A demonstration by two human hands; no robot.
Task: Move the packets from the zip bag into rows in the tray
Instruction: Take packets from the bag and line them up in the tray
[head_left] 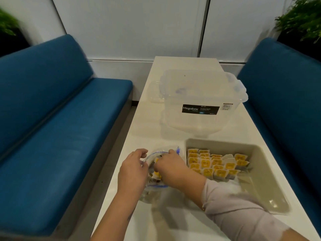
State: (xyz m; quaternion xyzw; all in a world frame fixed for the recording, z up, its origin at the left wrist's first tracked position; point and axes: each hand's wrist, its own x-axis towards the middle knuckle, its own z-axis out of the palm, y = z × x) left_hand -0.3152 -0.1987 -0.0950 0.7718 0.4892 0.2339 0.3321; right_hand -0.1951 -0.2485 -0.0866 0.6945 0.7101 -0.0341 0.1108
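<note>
head view: a long, smooth off-white table (173,129) runs away between two blue padded benches (57,136). the landmark is the tray (260,164), a beige plastic tub with rounded corners and glossy walls, sitting on the near right part of the table. in the far half of the tray, small square packets (215,165) with yellow labels stand in close, overlapping rows; the near half shows only bare plastic.

just left of the tray lies the zip bag (156,173), clear crinkled film with a blue zip line, its mouth gaping and a few yellow-labelled packets showing inside. the left hand (132,169) rests on the bag's left edge, fingers curled at the rim, apparently holding the mouth apart. the right hand (171,166) reaches from the tray side into the bag's mouth, fingers bent down among the packets; whether it grips one i cannot tell. its forearm wears a pale, soft sleeve (231,204) that crosses the tray's near left corner.

beyond the tray stands a clear, lidded storage box (199,101) with a black label. leafy plants (302,20) sit past the right bench.
</note>
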